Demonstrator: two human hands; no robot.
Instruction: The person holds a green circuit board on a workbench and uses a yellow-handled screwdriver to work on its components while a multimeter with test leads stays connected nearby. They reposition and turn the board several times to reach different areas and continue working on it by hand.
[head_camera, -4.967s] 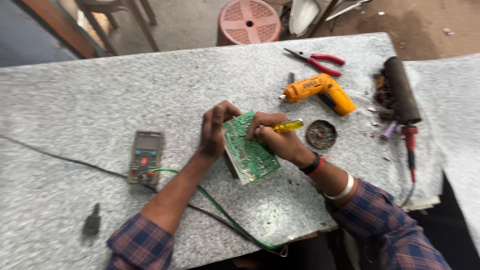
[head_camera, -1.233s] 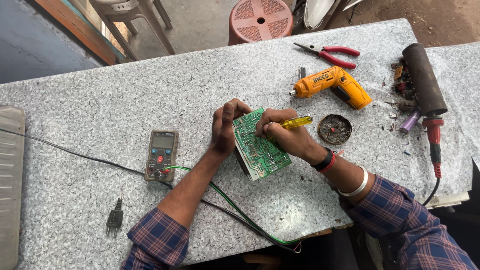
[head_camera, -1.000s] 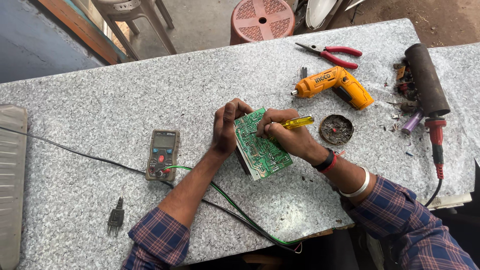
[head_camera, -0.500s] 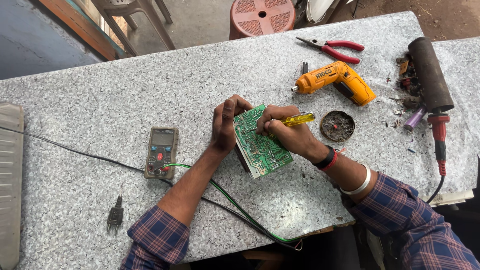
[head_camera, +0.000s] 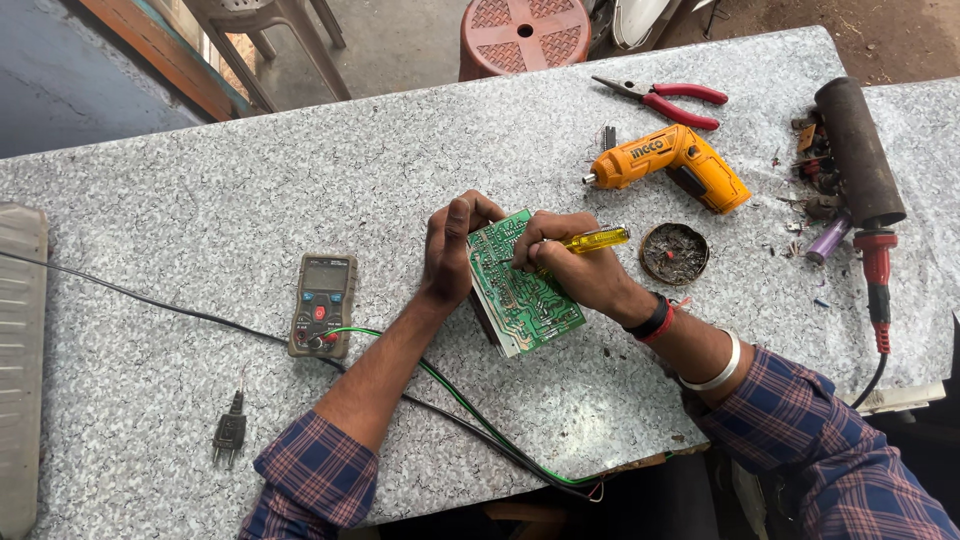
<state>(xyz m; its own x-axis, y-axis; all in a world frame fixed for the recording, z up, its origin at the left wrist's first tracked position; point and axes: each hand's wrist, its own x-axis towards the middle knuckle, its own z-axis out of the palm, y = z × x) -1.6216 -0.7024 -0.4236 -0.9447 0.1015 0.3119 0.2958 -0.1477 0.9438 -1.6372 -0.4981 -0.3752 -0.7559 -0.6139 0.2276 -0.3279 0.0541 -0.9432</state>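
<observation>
Two hands meet over a green board (head_camera: 522, 285) in the head view, the only view there is. The board stands tilted on its lower edge near the middle of the surface (head_camera: 180, 210), solder side up toward the camera, which puts the tracks in plain sight of the person. The left hand (head_camera: 452, 248) is curled over the board's upper left edge, its grip pinching that edge, seemingly to prop the board at this slant and keep it from sliding. The right hand (head_camera: 565, 262) has its grip pressed together around a yellow-handled screwdriver (head_camera: 594, 239); the handle sticks out to the right and the tip, hidden by the fingers, points into the board's upper part.

A meter (head_camera: 322, 304) lies just left of the left forearm, its green lead (head_camera: 470, 412) trailing toward the near edge. An orange driver (head_camera: 668, 165), red pliers (head_camera: 662, 97) and a small round tin (head_camera: 674, 253) lie to the right, within reach of the right hand.
</observation>
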